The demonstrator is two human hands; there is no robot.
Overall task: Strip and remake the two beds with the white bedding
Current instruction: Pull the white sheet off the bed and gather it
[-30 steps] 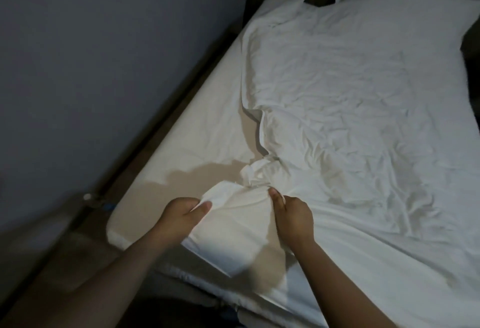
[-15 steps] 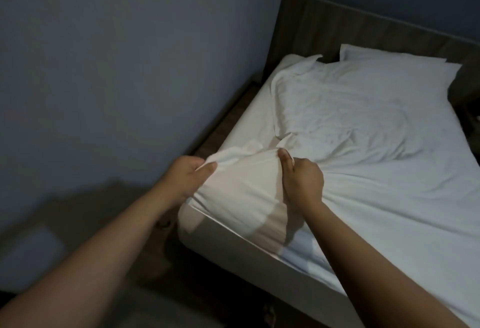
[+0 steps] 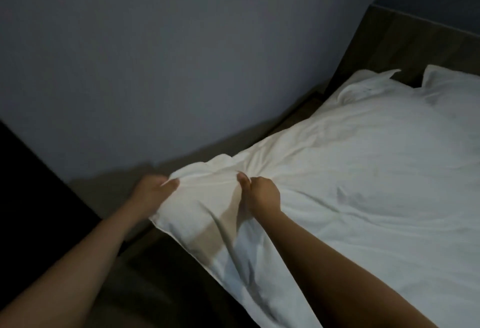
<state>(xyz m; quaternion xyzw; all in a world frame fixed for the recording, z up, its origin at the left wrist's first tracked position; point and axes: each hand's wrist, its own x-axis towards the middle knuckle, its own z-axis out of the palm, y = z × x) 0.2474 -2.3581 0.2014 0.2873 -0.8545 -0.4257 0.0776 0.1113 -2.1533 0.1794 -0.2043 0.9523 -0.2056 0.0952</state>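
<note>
A white sheet (image 3: 363, 177) covers the bed, wrinkled and bunched at the near left corner. My left hand (image 3: 153, 190) grips the sheet's corner edge at the far left of the bed. My right hand (image 3: 262, 192) pinches a fold of the same sheet a short way to the right, thumb up. The cloth between the two hands is pulled taut over the mattress corner and hangs down its front. A white pillow (image 3: 452, 86) lies at the head of the bed, partly under the sheet.
A grey wall (image 3: 181, 55) runs close along the bed's left side, leaving a narrow strip of floor (image 3: 259, 140). A wooden headboard (image 3: 405, 42) stands behind the pillow. Something dark (image 3: 31, 185) fills the left edge of the view.
Both hands have carried the sheet corner left over the bare mattress, which now is covered. The view has swung up and left toward the wall.
</note>
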